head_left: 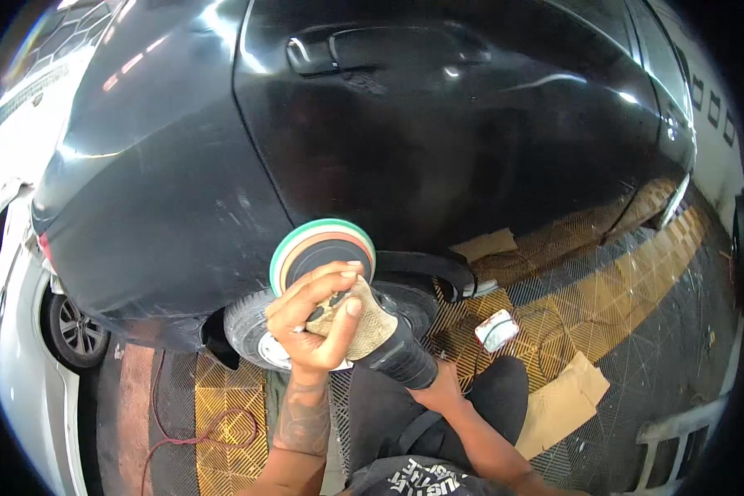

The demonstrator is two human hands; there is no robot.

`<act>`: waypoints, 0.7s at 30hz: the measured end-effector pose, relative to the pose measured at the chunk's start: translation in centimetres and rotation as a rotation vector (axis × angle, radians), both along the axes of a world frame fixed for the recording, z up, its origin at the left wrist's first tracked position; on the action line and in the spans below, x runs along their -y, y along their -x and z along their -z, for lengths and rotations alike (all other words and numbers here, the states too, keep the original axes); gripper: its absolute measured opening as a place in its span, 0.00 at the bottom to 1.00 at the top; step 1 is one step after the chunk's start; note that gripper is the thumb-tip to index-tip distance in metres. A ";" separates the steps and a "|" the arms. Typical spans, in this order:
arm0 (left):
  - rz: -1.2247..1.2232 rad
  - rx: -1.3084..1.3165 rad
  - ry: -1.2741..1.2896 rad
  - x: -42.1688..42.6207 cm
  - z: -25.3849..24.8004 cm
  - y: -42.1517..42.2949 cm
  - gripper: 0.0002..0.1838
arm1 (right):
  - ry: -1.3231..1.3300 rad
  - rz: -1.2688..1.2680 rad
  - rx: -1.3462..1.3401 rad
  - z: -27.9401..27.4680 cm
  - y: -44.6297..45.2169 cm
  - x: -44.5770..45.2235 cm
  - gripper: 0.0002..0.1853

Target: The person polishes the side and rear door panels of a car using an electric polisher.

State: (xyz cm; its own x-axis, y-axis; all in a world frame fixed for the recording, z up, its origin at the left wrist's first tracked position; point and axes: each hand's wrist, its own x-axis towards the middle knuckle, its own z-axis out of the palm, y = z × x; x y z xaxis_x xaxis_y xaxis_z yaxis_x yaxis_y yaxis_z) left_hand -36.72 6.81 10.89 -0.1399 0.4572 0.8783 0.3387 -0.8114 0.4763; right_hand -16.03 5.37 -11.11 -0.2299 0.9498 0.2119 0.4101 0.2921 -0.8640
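Note:
A car polisher (398,355) with a dark rear body and a worn tan front housing is held between my two hands. Its round foam pad (293,245), edged in green, white and orange, faces the lower side of a black car (438,157), just above the wheel (248,331). Whether the pad touches the paint, I cannot tell. My left hand (318,318) curls over the front housing, thumb on the near side. Around the back end of the tool, my right hand (440,387) is closed, its fingers mostly hidden.
A white and red package (497,330) lies on the black and yellow floor tiles, near a flat cardboard sheet (564,405). A reddish cord (215,426) loops over the floor at left. A white car (25,331) stands at the left, a metal frame (682,438) at lower right.

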 end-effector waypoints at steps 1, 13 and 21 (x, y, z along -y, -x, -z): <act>0.004 -0.045 0.001 -0.2 -0.1 -0.6 0.12 | 0.039 0.014 -0.005 0.2 -0.2 0.2 0.23; 0.181 -0.244 0.016 -4.2 1.3 -7.9 0.14 | 0.051 0.159 -0.167 5.2 -1.7 1.1 0.17; -0.089 -0.114 -0.033 0.0 -1.1 1.6 0.14 | -0.023 0.004 -0.102 0.0 2.2 -0.4 0.24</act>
